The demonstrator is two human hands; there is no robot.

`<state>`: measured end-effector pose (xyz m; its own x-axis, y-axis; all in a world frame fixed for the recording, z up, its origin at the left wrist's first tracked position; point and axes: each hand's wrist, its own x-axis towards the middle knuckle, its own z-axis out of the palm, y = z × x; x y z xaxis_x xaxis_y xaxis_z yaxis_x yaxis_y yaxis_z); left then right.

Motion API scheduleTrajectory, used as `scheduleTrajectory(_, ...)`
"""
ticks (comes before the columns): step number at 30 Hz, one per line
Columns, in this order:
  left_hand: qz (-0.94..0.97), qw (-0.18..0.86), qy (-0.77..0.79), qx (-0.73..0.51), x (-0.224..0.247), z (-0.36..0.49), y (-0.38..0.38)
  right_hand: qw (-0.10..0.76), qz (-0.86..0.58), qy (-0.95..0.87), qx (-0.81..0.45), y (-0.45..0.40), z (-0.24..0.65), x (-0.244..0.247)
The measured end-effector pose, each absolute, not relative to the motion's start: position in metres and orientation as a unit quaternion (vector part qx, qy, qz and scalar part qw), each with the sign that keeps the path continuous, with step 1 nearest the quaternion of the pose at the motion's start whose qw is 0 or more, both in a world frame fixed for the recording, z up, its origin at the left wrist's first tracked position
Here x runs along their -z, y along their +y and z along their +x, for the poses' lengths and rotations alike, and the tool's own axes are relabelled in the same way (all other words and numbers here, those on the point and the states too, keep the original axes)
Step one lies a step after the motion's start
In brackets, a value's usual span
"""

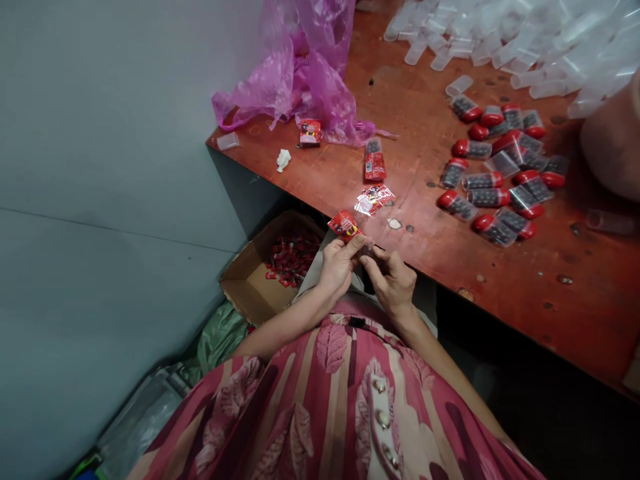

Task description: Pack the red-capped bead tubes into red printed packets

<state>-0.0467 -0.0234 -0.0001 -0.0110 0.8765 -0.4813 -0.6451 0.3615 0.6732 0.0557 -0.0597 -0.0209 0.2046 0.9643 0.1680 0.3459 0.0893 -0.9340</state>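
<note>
A small red printed packet (345, 225) with a clear lower part is held over my lap, just off the table edge. My left hand (338, 267) pinches it between thumb and fingers. At its lower end my right hand (394, 280) is closed, fingertips pressed on the clear part, whose contents I cannot make out. Just beyond my hands a shiny red-and-silver packet (373, 199) lies on the table. Behind that is another red packet (375, 167) with a clear end showing dark contents.
Red-capped clear tubes with dark contents (487, 197) lie on the red table (505, 280), with a heap of clear empty tubes (540, 40) behind. A pink plastic bag (320, 87) sits at the back left. Below the edge, a cardboard box (250, 283) holds many red packets.
</note>
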Motion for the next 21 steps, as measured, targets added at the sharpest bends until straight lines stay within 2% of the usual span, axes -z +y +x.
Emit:
scheduleTrajectory(5,0.178,0.701,0.450,-0.523,0.004,-0.050,-0.026,0.534,-0.570,-0.405,-0.474,-0.057,0.048,0.013)
scheduleTrajectory(8,0.203,0.735,0.416,-0.496,0.005,-0.057,-0.026,0.552,-0.543,-0.349,-0.527,-0.053,0.045,0.010)
scheduleTrajectory(12,0.209,0.762,0.381,-0.480,0.002,-0.065,-0.024,0.562,-0.528,-0.339,-0.539,-0.053,0.045,0.011)
scheduleTrajectory(16,0.176,0.718,0.417,-0.529,0.003,-0.062,-0.020,0.547,-0.517,-0.351,-0.557,-0.058,0.046,0.012)
scheduleTrajectory(21,0.177,0.716,0.439,-0.513,0.009,-0.058,-0.025,0.557,-0.536,-0.392,-0.498,-0.064,0.045,0.016)
